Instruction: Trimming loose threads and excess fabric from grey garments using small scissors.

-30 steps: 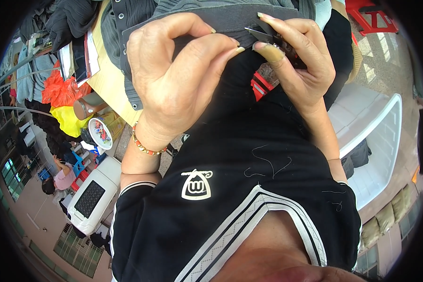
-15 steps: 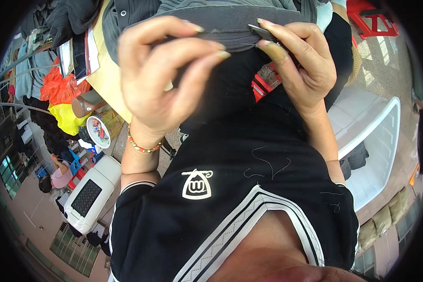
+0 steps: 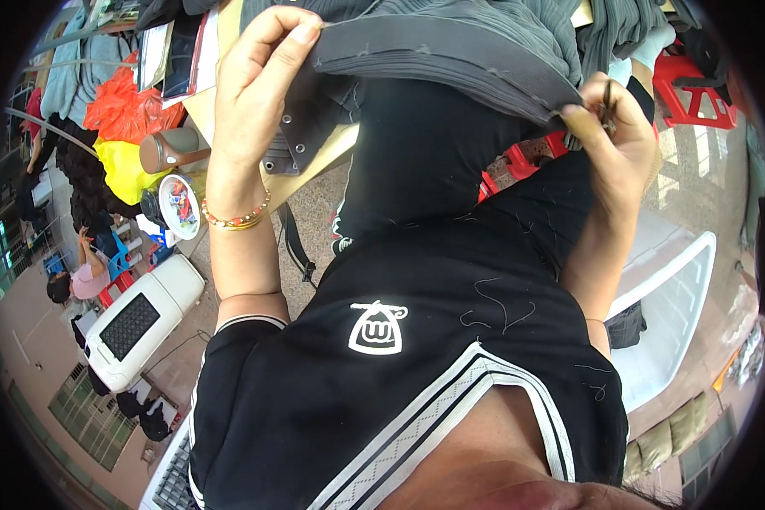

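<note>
A grey ribbed garment [image 3: 518,30] lies over my lap, its smooth flat band [image 3: 433,42] stretched between my hands. My left hand [image 3: 259,89] pinches the band's left end between thumb and fingers. At its right end, my right hand [image 3: 612,140] is closed on the band edge. A small dark metal tool [image 3: 609,104], apparently thread snips, is tucked in the right fingers; its blades are mostly hidden. Below my left hand hangs a darker part of grey cloth with several metal snaps [image 3: 287,120]. Loose threads [image 3: 506,306] cling to my black shirt.
Left of me stand a brown-lidded cup [image 3: 166,151], an orange-red plastic bag [image 3: 132,106], a yellow bag [image 3: 126,170] and a white tub of small items [image 3: 178,206]. A white machine [image 3: 144,323] is lower left. Right are a red stool [image 3: 697,93] and a white bin [image 3: 680,297].
My left hand has moved up and taken hold of the band's left end. My right hand has moved right and down, and the band is now spread between both hands.
</note>
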### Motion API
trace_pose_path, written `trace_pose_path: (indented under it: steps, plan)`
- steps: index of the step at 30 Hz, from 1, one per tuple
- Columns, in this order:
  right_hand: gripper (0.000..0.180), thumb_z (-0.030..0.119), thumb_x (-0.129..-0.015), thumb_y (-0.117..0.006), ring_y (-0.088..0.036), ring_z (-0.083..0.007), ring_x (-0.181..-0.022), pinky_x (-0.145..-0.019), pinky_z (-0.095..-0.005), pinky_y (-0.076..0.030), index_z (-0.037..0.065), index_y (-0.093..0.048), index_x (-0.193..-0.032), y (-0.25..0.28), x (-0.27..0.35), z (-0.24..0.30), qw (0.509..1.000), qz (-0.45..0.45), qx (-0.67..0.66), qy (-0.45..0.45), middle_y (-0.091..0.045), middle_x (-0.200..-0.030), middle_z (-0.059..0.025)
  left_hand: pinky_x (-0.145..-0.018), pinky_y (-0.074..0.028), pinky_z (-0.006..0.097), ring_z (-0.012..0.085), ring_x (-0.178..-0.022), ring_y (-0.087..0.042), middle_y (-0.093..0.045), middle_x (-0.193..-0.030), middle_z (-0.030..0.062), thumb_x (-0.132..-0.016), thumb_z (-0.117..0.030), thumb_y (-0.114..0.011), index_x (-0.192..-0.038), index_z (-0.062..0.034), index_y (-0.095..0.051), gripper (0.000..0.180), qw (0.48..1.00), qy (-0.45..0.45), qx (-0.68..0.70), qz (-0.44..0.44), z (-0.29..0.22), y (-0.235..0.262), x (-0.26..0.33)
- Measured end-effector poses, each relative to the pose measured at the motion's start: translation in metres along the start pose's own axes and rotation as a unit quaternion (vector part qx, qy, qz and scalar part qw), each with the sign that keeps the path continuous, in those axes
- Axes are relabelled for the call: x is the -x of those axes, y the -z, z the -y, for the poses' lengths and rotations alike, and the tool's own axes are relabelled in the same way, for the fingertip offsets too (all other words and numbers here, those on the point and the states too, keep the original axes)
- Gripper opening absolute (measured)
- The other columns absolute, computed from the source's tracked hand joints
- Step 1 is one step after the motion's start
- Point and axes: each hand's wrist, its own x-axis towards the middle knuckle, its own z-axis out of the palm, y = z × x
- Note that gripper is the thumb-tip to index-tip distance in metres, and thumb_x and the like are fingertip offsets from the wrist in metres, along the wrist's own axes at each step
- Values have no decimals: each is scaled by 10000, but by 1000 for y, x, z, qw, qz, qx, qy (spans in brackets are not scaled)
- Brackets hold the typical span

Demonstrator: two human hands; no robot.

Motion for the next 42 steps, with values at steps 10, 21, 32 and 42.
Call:
trace_pose_path:
  steps: [10, 21, 32, 42]
  plan:
    - [180, 132, -828, -691, -487, -137, -747, -650, -248, -337, 6, -571, -877, 92, 10, 4, 992, 36, -91, 74, -526, -802, -57, -803, -461, 187, 68, -887, -617, -669, -975, 31, -987, -79, -590, -1059, 12, -660, 136, 994, 48, 96, 36, -85, -44, 5]
    - [329, 3, -903, -699, -639, -99, -973, -905, -216, -469, -29, -630, -1223, 87, 1, -38, 994, -104, 17, -20, -690, -1075, -54, -818, -467, 187, 74, -913, -631, -685, -947, 28, -950, -36, -660, -1054, 12, -692, 119, 995, -34, -93, 6, -73, -68, -5]
    - [391, 39, -817, -771, -553, -105, -847, -767, -214, -435, -19, -680, -1193, -6, 13, 13, 958, -12, 220, 183, -625, -1004, -57, -792, -488, 268, 177, -914, -612, -625, -1014, 79, -747, -59, -839, -1018, -45, -769, 280, 920, -210, -329, -22, -80, -79, 25]
    - [459, 30, -718, -841, -568, -105, -750, -648, -215, -454, 28, -725, -1161, -35, 25, 14, 928, -34, 265, 259, -615, -946, -58, -724, -502, 259, 172, -945, -612, -661, -1091, 74, -734, -45, -853, -1047, -94, -781, 325, 885, -274, -375, -16, -71, -78, 31]
